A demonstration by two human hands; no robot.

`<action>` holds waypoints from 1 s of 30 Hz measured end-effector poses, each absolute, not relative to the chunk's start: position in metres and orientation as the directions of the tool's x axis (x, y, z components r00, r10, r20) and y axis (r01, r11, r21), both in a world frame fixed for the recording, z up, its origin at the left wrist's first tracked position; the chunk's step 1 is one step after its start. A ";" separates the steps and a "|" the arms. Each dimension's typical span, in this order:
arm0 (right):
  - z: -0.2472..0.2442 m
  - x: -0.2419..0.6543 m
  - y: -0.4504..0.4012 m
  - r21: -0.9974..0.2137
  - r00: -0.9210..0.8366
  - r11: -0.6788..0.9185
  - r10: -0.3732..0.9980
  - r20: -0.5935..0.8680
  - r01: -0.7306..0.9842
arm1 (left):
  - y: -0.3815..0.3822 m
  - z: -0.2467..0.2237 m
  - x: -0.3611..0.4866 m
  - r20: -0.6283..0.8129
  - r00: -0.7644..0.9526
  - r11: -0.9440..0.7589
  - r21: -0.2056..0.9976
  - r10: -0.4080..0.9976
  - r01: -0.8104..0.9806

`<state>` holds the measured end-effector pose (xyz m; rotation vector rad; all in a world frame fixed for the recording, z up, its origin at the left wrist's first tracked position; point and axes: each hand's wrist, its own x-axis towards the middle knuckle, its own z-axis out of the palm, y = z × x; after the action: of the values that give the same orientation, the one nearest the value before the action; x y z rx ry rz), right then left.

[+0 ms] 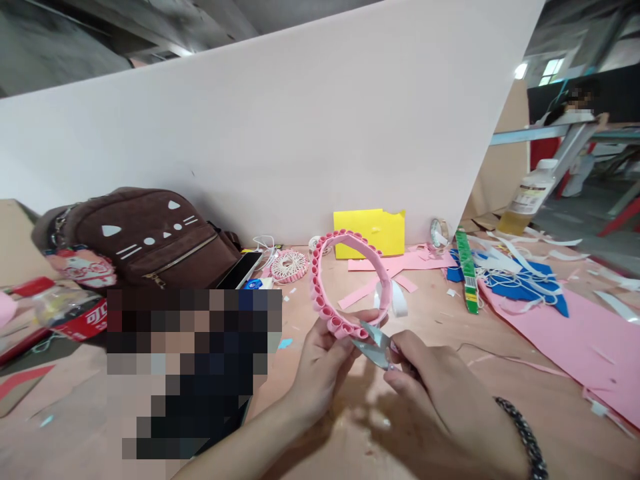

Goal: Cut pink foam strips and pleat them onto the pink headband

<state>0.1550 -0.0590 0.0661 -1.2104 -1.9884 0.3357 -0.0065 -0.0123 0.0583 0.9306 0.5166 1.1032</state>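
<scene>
My left hand (pixel 327 360) grips the lower edge of a pink paper ring (pixel 316 283), held upright above the table. Small rolled loops line the ring's outer side, while its inner band is smooth. In my right hand (pixel 430 380) is a pair of scissors (pixel 375 347), its blades parted at the ring's bottom right, beside the last loops. Whether the blades touch the paper I cannot tell. A curl of white strip (pixel 399 300) shows behind the ring's right side.
Behind lie yellow paper (pixel 395 233), a round pink woven piece (pixel 289 267) and a tape roll (pixel 440 233). At right are pink sheet (pixel 565 333), blue scraps (pixel 535 287), a green packet (pixel 467 273) and a bottle (pixel 530 197). A brown backpack (pixel 150 233) and cola bottle (pixel 75 313) stand left.
</scene>
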 end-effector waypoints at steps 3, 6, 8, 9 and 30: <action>0.068 0.155 -0.060 -0.520 -0.227 0.513 0.826 0.516 0.683 | -0.010 0.058 -0.007 0.105 0.397 0.126 0.848 0.912 -0.514; 0.071 0.156 -0.059 -0.489 -0.206 0.517 0.805 0.556 0.703 | -0.008 0.058 -0.008 0.158 0.397 0.085 0.844 0.904 -0.530; 0.072 0.156 -0.059 -0.473 -0.223 0.532 0.795 0.564 0.702 | -0.007 0.059 -0.008 0.176 0.402 0.067 0.850 0.899 -0.522; 0.072 0.156 -0.059 -0.468 -0.236 0.540 0.793 0.562 0.700 | -0.006 0.059 -0.008 0.176 0.406 0.063 0.856 0.897 -0.513; 0.072 0.160 -0.059 -0.385 -0.300 0.561 0.775 0.556 0.733 | -0.009 0.064 -0.009 0.130 0.380 0.031 0.920 0.916 -0.390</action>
<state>0.1604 -0.0592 0.0720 -1.2050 -2.0752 0.0740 -0.0089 -0.0092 0.0637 1.1163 0.5989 1.1042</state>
